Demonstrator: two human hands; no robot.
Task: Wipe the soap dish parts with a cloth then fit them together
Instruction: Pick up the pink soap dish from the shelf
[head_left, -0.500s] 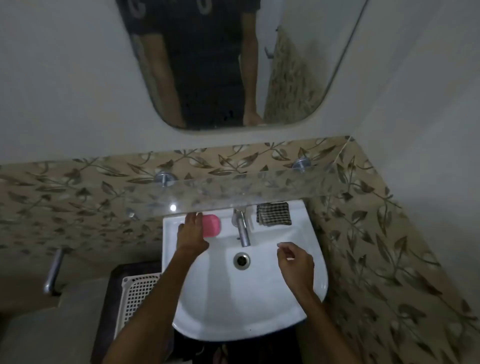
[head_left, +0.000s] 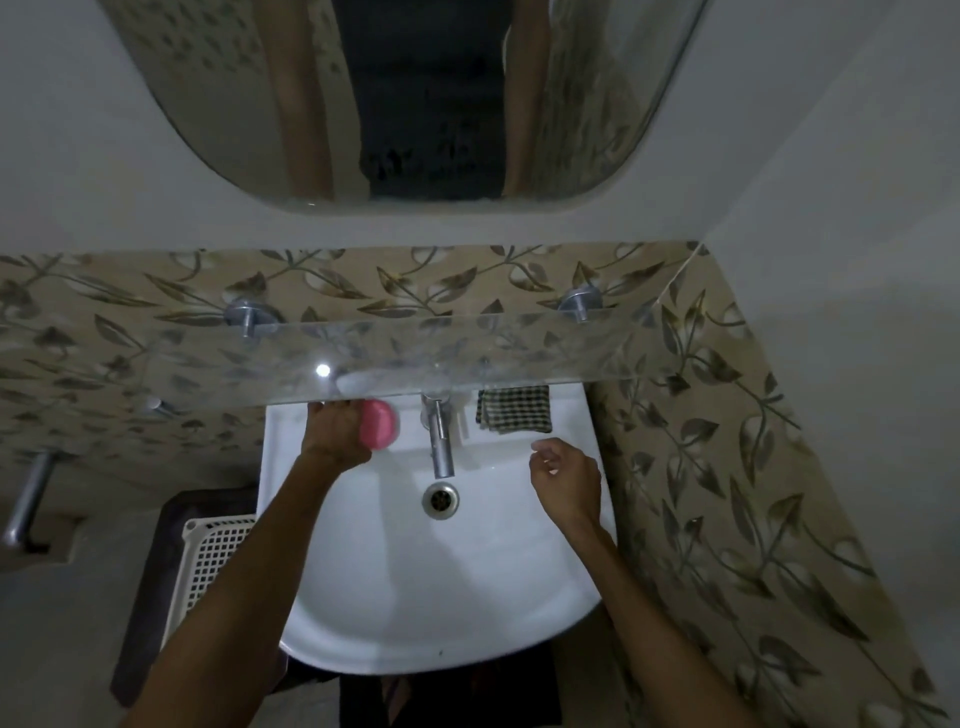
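White basin (head_left: 395, 613) carries the load here: a pink soap dish (head_left: 382, 423) sits on the back ledge left of the tap (head_left: 439, 436), and a folded checked cloth (head_left: 514, 409) lies on the ledge to the tap's right, partly under the glass shelf (head_left: 467, 353).

Sink (head_left: 395, 613) centre, tap (head_left: 439, 441) at its back rim, drain (head_left: 440, 500) just in front – soap dish (head_left: 381, 424) left of tap, cloth (head_left: 514, 409) right of it, both on the rim – glass shelf (head_left: 467, 353) above, basket (head_left: 208, 556) left of the sink, lower down
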